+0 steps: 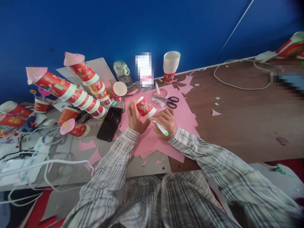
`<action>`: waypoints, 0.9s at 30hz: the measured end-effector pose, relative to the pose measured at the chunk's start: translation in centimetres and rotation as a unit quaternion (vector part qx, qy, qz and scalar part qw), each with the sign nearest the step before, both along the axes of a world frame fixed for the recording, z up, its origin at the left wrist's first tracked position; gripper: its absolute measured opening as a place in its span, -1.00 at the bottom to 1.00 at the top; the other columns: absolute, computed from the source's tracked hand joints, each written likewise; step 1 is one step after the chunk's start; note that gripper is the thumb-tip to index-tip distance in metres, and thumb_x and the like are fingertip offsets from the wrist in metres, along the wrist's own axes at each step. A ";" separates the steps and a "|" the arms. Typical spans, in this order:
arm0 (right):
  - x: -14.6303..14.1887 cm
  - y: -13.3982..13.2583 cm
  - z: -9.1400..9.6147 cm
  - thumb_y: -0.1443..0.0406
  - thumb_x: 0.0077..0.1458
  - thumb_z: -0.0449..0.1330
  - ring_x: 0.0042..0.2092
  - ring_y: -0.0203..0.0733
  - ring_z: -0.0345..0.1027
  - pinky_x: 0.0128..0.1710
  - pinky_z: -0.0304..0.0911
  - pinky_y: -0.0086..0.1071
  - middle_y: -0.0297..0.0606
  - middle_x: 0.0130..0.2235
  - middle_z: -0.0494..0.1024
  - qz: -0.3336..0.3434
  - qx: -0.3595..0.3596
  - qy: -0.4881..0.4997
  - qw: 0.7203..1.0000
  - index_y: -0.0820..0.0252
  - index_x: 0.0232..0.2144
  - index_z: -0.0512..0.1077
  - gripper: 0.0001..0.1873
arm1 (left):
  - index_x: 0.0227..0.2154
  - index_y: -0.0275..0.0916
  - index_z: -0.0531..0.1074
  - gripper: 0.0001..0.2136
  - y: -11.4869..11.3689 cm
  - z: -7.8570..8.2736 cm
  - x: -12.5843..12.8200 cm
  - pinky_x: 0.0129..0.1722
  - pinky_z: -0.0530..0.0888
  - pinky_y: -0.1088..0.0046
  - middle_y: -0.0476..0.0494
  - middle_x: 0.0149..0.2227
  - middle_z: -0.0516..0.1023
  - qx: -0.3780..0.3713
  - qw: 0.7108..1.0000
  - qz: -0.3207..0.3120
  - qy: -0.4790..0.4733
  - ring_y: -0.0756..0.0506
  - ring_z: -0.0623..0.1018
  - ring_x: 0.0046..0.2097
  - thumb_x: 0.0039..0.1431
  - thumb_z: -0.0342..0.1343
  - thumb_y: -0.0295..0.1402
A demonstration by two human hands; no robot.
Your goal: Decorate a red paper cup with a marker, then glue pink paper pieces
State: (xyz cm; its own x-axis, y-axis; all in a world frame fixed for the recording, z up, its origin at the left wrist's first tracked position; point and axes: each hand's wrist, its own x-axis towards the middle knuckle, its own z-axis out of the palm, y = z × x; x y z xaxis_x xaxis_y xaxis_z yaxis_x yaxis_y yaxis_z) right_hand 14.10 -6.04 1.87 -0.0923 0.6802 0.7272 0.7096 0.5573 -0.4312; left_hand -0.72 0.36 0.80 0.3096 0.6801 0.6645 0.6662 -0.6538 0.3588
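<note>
My left hand (134, 117) grips a red patterned paper cup (145, 107), holding it on its side over a pile of pink paper sheets (182, 117). My right hand (166, 123) is closed round a white glue stick with a green end (161, 128), its tip against the cup's rim. Both hands sit close together above the pink paper.
Scissors (171, 101), a second glue stick (158, 102) and a tape ring lie behind the cup. A black phone (109, 123) is to the left. Chains of joined red cups (78, 91) with pink cones fill the left. A stack of cups (171, 65), a bottle and cables stand behind.
</note>
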 end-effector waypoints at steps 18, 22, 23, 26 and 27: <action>0.0 -0.1 0.1 0.30 -0.05 0.09 -0.35 -0.19 0.24 -0.17 0.09 -0.18 -0.30 -0.42 0.44 0.028 0.018 0.035 0.999 0.12 -0.31 0.39 -0.81 | 0.14 -0.37 -0.28 -0.17 0.0 0.4 -0.3 0.09 0.11 -0.06 -0.50 0.16 -0.02 -0.006 1.000 0.007 0.016 -0.37 0.06 0.17 -0.08 0.06 -0.14; 0.1 -0.1 0.1 0.29 -0.04 0.09 -0.33 -0.18 0.27 -0.16 0.09 -0.17 -0.29 -0.39 0.46 0.023 0.007 0.042 0.999 0.11 -0.29 0.39 -0.80 | 0.14 -0.39 -0.28 -0.17 -0.1 0.2 -0.2 0.12 0.07 -0.04 -0.51 0.16 -0.03 -0.008 1.000 0.004 0.018 -0.36 0.03 0.19 -0.07 0.04 -0.12; 0.1 0.0 0.1 0.30 -0.03 0.09 -0.32 -0.18 0.27 -0.15 0.09 -0.18 -0.29 -0.38 0.46 0.018 0.003 0.048 0.999 0.11 -0.29 0.39 -0.81 | 0.14 -0.39 -0.27 -0.18 0.0 0.1 -0.2 0.12 0.06 -0.04 -0.51 0.16 -0.02 -0.006 1.000 0.002 0.018 -0.35 0.03 0.19 -0.06 0.04 -0.12; 0.2 0.1 0.2 0.30 -0.02 0.09 -0.31 -0.19 0.28 -0.13 0.08 -0.18 -0.29 -0.38 0.47 0.014 -0.008 0.060 0.998 0.11 -0.28 0.39 -0.81 | 0.14 -0.39 -0.26 -0.19 0.1 -0.1 -0.2 0.13 0.05 -0.06 -0.51 0.15 0.00 -0.002 1.000 -0.008 0.019 -0.34 0.03 0.19 -0.05 0.03 -0.11; 0.3 0.1 0.2 0.30 -0.02 0.09 -0.31 -0.19 0.28 -0.13 0.08 -0.18 -0.29 -0.37 0.47 0.016 -0.011 0.060 0.998 0.11 -0.28 0.39 -0.81 | 0.14 -0.40 -0.26 -0.19 0.2 -0.2 -0.2 0.13 0.04 -0.06 -0.52 0.14 0.01 -0.002 1.000 -0.011 0.019 -0.34 0.03 0.19 -0.05 0.03 -0.11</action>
State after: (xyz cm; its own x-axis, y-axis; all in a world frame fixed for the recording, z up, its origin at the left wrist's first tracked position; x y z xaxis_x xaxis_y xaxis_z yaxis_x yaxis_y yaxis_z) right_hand 14.36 -5.93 2.03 -0.0268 0.6941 0.7193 0.6337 0.5683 -0.5248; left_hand -0.96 0.54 0.60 0.3496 0.6753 0.6494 0.6648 -0.6672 0.3359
